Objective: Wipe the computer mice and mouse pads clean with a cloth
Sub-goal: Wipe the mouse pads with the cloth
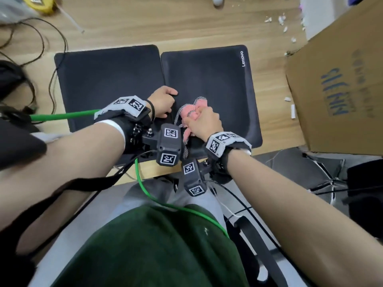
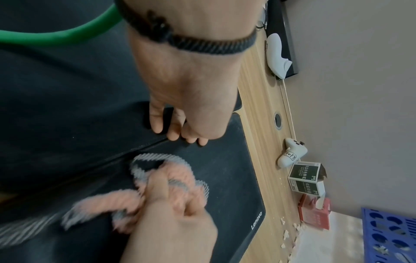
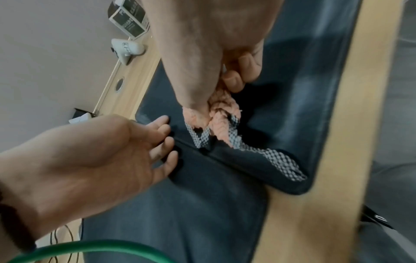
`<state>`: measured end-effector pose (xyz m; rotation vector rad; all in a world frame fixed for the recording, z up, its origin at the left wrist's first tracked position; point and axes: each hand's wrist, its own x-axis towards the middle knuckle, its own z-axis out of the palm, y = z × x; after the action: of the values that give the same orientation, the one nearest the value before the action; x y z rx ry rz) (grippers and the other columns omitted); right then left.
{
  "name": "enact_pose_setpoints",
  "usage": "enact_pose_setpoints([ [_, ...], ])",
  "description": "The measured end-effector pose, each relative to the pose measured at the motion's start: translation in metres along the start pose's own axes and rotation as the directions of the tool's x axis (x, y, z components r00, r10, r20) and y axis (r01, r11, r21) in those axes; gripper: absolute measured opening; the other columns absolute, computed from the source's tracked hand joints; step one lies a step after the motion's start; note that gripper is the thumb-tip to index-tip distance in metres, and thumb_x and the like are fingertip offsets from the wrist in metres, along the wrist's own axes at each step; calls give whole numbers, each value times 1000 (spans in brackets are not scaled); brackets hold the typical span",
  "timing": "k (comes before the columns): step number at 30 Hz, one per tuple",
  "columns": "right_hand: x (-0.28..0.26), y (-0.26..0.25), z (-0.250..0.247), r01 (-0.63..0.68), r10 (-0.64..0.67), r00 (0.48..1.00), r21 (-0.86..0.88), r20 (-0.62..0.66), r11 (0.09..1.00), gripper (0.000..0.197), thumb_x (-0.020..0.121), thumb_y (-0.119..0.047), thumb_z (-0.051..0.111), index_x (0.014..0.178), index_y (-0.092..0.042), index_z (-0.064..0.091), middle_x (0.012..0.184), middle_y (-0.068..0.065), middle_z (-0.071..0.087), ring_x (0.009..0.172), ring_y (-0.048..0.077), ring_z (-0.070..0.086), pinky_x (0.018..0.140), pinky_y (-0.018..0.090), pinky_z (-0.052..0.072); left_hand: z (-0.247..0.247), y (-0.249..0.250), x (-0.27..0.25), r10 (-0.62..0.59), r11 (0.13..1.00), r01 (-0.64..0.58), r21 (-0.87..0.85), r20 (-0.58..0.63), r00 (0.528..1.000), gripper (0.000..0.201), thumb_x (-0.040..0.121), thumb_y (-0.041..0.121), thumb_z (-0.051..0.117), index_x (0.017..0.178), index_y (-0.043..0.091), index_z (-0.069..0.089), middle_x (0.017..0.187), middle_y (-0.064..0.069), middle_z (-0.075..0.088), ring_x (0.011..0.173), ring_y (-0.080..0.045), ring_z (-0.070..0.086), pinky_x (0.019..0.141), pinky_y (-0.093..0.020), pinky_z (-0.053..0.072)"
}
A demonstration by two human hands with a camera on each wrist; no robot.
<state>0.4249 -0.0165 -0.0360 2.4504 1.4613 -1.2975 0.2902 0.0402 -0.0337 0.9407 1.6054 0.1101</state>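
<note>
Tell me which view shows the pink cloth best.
The right wrist view: the pink cloth is sharp there, bunched in the right hand, its grey mesh edge trailing over the Lenovo mouse pad. The left wrist view blurs the cloth with motion. The head view shows only the part sticking out of the fist.

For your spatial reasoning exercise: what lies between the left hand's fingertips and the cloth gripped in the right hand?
Only bare black mouse pad surface separates the left hand from the cloth in the right hand; clearest in the right wrist view.
</note>
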Motion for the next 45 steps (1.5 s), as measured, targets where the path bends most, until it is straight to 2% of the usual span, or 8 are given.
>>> enact_pose_setpoints([
  [8,59,-62,-27,109,-97,992,-159,81,981,44,81,-35,69,119,-19,56,115,4,62,111,25,59,79,26,39,-9,-4,0,-50,986,54,-158,28,998,29,90,4,34,110,23,37,78,2,43,59,-9,39,51,-23,41],
  [12,91,-91,-37,164,-137,981,-205,138,965,31,74,-42,74,75,-26,48,97,1,60,91,17,58,72,24,39,-12,-3,4,-61,970,71,-232,48,997,31,89,0,34,110,23,37,82,-1,43,60,-11,40,54,-25,42],
  [18,113,-121,-43,245,-231,966,-125,120,961,39,81,-30,75,114,-17,60,109,-1,65,73,5,58,48,9,43,-11,-4,1,-56,948,75,-310,69,996,27,91,2,42,110,20,37,84,0,50,64,-11,46,57,-23,41],
  [24,106,-85,-64,228,-209,973,-262,100,938,67,76,-49,72,132,-20,50,133,5,56,120,25,54,91,27,41,-8,6,-3,-110,925,115,-363,36,993,35,94,8,46,127,22,44,88,7,57,73,-9,52,83,-32,48],
  [28,106,-4,-107,33,-22,997,-150,77,988,36,74,-43,76,95,-18,60,92,2,67,84,10,66,83,23,52,-9,7,-1,-126,925,127,-359,25,992,26,95,8,37,117,22,42,87,6,59,72,-11,52,78,-29,48],
  [30,95,36,-125,-35,38,999,-85,29,996,27,76,-37,77,74,-21,56,71,-2,64,56,4,60,55,13,49,-9,6,-1,-126,928,127,-350,26,992,24,95,8,37,116,21,41,88,6,59,73,-11,52,75,-29,48],
  [37,56,60,-83,-69,71,997,-67,30,995,31,73,-41,76,89,-19,61,91,4,62,92,19,59,80,25,43,-5,5,-6,-100,950,98,-297,9,995,23,94,10,40,113,24,37,81,6,53,69,-9,49,65,-25,45],
  [45,-12,-17,15,197,-126,944,-217,305,956,37,85,-31,62,117,-20,47,110,9,55,104,33,56,74,34,38,-4,5,-8,-82,966,80,-247,0,997,24,94,8,39,112,24,37,80,6,50,66,-9,46,63,-25,44],
])
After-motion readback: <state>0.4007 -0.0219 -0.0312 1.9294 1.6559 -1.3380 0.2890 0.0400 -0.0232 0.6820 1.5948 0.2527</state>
